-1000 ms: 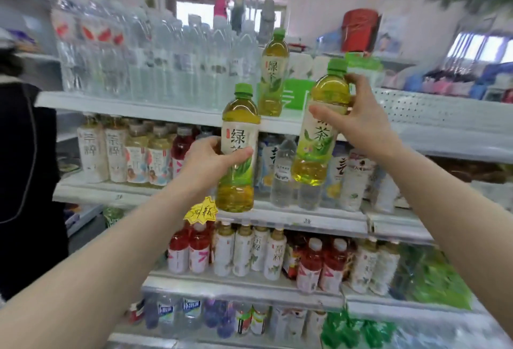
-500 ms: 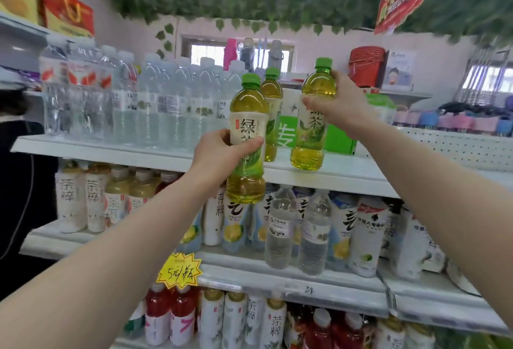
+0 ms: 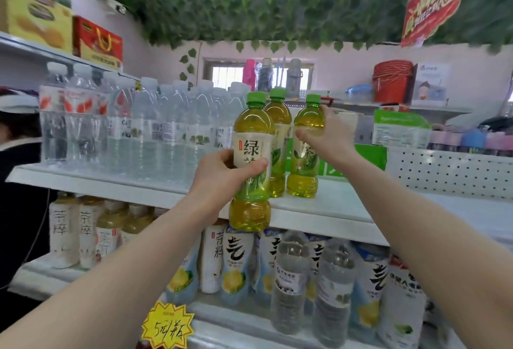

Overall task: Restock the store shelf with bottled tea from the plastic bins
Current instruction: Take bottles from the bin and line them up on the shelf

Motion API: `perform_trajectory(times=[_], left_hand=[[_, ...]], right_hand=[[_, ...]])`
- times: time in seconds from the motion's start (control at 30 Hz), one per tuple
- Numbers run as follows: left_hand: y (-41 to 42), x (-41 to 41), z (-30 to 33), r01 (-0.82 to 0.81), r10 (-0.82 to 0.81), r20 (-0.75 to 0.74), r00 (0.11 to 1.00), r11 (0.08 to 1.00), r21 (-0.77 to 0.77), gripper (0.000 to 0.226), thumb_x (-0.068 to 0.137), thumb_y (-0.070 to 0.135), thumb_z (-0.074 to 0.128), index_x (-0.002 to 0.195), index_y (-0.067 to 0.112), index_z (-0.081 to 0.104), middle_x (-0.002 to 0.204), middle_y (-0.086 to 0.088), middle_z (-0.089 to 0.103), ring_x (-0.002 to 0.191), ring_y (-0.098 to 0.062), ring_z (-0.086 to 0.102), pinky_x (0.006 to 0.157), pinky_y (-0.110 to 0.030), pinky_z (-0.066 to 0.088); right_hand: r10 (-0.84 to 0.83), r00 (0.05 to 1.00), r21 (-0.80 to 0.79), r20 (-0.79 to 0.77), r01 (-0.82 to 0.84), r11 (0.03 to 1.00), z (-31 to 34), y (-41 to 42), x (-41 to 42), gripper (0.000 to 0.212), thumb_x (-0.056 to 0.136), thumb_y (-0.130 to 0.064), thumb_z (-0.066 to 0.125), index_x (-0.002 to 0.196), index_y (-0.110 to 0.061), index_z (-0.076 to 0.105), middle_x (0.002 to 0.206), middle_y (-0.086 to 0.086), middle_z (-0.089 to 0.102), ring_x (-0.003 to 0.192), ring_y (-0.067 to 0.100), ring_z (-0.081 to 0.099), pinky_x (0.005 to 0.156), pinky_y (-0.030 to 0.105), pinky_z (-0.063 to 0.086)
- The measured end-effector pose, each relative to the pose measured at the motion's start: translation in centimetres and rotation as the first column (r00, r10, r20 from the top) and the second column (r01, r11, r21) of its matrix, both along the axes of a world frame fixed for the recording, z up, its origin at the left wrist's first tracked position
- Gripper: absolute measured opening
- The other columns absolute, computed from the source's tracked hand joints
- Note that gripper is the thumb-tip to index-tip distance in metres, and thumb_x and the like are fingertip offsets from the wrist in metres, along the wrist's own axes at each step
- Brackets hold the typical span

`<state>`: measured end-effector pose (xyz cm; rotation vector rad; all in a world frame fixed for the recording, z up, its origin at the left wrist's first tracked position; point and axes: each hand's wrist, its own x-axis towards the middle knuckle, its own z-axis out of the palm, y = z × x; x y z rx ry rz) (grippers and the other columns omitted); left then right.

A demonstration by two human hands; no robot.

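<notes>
Each of my hands holds a green-capped bottle of green tea. My left hand [image 3: 222,175] grips one tea bottle [image 3: 252,137] around its label, held in the air in front of the white top shelf [image 3: 327,207]. My right hand [image 3: 329,137] is closed around the upper part of a second tea bottle [image 3: 304,182], whose base rests on the shelf or sits just above it. A third tea bottle [image 3: 277,115] stands on the shelf between and behind them.
Rows of clear water bottles [image 3: 144,126] fill the shelf's left part. A green-and-white box [image 3: 399,129] sits behind on the right, beside a perforated white panel [image 3: 449,171]. The shelf below holds labelled drink bottles [image 3: 294,282]. A person in dark clothes [image 3: 19,182] stands at the left.
Both hands have risen with their bottles. The right-hand bottle has come down upright onto the top shelf beside the standing one. The view has tilted upward.
</notes>
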<state>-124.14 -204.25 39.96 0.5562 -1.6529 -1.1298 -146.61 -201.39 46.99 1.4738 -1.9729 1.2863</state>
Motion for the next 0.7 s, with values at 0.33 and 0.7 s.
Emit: perform_trajectory(times=[0.33,0.7], left_hand=[[-0.2,-0.5,0.1,-0.011,0.011,-0.007,1.000,1.000,0.012,0.043,0.076,0.033,0.080,0.114,0.017,0.068,0.101,0.003,0.074,0.091,-0.012,0.072,0.075,-0.030,0.057],[3.0,-1.0,-2.8,0.045,-0.047,0.077,0.996,0.999,0.028,0.036,0.074,0.033,0.083,0.104,0.019,0.071,0.094,0.003,0.076,0.089,-0.014,0.072,0.087,-0.042,0.057]], right_hand=[[-0.003,0.998,0.054,0.055,0.000,0.999,-0.1,-1.3,-1.3,0.086,0.092,-0.045,0.065,0.156,-0.013,0.017,0.157,0.012,0.034,0.142,0.033,0.034,0.112,0.049,0.033],[0.383,0.915,-0.004,0.130,-0.385,0.923,-3.8,8.1,8.9,0.058,0.089,-0.060,0.056,0.137,-0.029,0.047,0.118,-0.010,0.063,0.106,0.010,0.062,0.091,0.037,0.054]])
